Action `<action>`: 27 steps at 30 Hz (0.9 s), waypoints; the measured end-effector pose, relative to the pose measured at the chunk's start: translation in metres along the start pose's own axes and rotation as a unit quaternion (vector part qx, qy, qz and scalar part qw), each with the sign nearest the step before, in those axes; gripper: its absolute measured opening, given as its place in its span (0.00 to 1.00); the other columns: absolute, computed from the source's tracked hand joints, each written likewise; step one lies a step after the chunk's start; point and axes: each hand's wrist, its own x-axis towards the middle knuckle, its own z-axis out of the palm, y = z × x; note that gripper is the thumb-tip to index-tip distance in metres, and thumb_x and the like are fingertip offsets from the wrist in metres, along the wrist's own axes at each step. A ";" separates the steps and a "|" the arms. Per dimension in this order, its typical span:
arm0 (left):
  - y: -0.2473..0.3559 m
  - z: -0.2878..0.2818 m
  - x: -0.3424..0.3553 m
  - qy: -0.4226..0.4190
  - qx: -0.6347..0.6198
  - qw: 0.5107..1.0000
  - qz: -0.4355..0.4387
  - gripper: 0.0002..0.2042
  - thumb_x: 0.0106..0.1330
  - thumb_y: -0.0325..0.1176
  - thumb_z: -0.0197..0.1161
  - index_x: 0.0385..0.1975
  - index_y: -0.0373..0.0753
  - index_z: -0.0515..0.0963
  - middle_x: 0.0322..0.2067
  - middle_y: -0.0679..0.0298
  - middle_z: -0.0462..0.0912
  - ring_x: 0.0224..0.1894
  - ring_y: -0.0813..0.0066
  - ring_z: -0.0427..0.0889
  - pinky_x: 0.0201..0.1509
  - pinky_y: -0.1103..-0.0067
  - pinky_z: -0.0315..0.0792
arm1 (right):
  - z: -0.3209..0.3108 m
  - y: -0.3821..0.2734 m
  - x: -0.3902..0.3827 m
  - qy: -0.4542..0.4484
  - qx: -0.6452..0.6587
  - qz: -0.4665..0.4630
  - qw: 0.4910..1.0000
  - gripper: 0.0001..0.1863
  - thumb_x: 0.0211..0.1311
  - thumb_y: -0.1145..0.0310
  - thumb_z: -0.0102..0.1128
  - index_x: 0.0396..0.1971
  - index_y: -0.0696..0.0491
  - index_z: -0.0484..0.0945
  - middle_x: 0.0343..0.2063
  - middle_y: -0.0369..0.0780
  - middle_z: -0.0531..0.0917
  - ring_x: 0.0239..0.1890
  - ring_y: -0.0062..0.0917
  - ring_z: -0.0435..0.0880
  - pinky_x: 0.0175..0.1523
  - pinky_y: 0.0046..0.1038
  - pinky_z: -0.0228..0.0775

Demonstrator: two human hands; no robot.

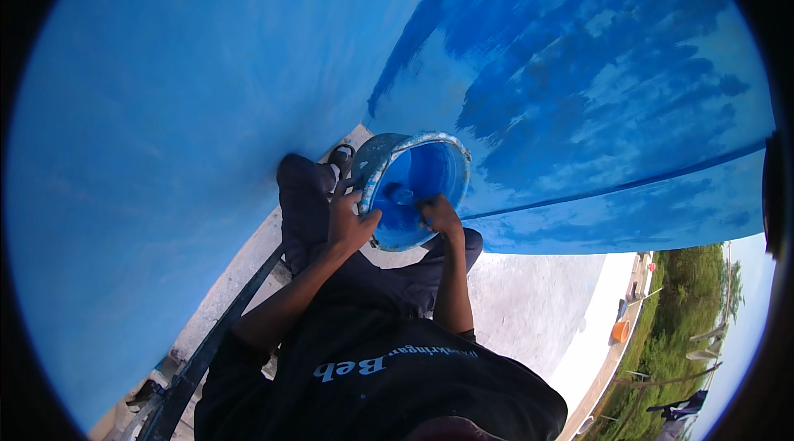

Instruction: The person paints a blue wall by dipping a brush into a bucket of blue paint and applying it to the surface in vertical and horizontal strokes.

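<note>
A paint-smeared bucket [460,146] is tilted in front of me, its mouth toward me and blue paint inside. My left hand [352,223] is closed on the bucket's near left rim. Inside the mouth, at the right, my right hand [439,215] is closed round what looks like a paintbrush [400,194]; its blue-coated head is by the paint, and its handle is mostly hidden by the fingers.
A light blue wall [165,127] rises on the left. The wall on the right [571,85] carries patchy darker blue strokes. A dark rail [211,342] runs beside my left arm. An orange container [620,331] stands on a ledge at the right, with trees beyond.
</note>
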 end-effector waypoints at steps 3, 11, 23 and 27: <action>0.005 -0.004 0.002 0.004 0.021 1.000 0.017 0.11 0.46 0.28 0.66 0.30 0.30 0.82 0.45 0.48 0.77 0.50 0.52 0.78 0.54 0.64 0.72 | -0.002 -0.002 -0.002 -0.005 -0.017 0.007 1.000 0.19 0.59 0.62 0.55 0.41 0.62 0.84 0.14 0.41 0.80 0.11 0.20 0.73 0.16 0.25 0.62; 0.005 -0.003 0.001 0.005 0.015 1.000 0.021 0.12 0.46 0.27 0.66 0.31 0.30 0.82 0.47 0.47 0.77 0.51 0.51 0.77 0.54 0.63 0.72 | -0.008 -0.005 -0.004 0.016 -0.064 0.015 0.998 0.18 0.63 0.61 0.53 0.33 0.62 0.84 0.16 0.45 0.82 0.15 0.26 0.78 0.22 0.30 0.69; 0.007 -0.002 0.001 0.027 0.007 0.999 0.016 0.13 0.46 0.28 0.66 0.33 0.30 0.83 0.47 0.47 0.77 0.52 0.52 0.76 0.57 0.63 0.70 | 0.026 -0.011 -0.022 0.159 -0.296 -0.103 0.936 0.13 0.55 0.66 0.66 0.41 0.47 0.87 0.35 0.49 0.86 0.38 0.47 0.85 0.47 0.42 0.77; 0.000 -0.002 0.001 0.032 0.017 0.999 0.014 0.13 0.46 0.28 0.66 0.33 0.30 0.83 0.47 0.47 0.77 0.52 0.51 0.76 0.57 0.63 0.70 | 0.027 -0.011 -0.026 0.166 -0.288 -0.112 0.936 0.13 0.55 0.67 0.66 0.41 0.46 0.87 0.35 0.49 0.86 0.38 0.46 0.85 0.48 0.42 0.77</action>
